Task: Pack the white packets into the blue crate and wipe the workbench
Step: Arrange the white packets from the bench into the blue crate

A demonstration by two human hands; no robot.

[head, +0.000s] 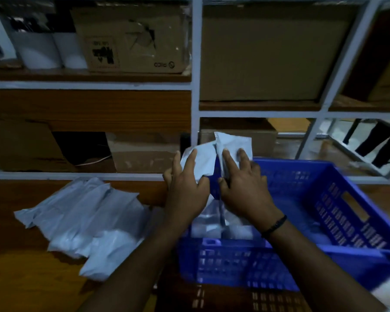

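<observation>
A blue crate (351, 212) stands on the wooden workbench (20, 278) at the right. Both hands are at its left end. My left hand (187, 188) grips one white packet (203, 158) and my right hand (243, 185) presses a second white packet (234, 143); both packets stand upright in the crate's left side. More pale packets (212, 230) lie inside the crate below my hands. A pile of several white packets (88, 221) lies on the bench to the left of the crate.
A white metal shelf frame (195, 86) rises behind the bench, holding cardboard boxes (263, 59) and white rolls (38, 50). A person's dark legs (378, 145) show at the far right behind the shelving.
</observation>
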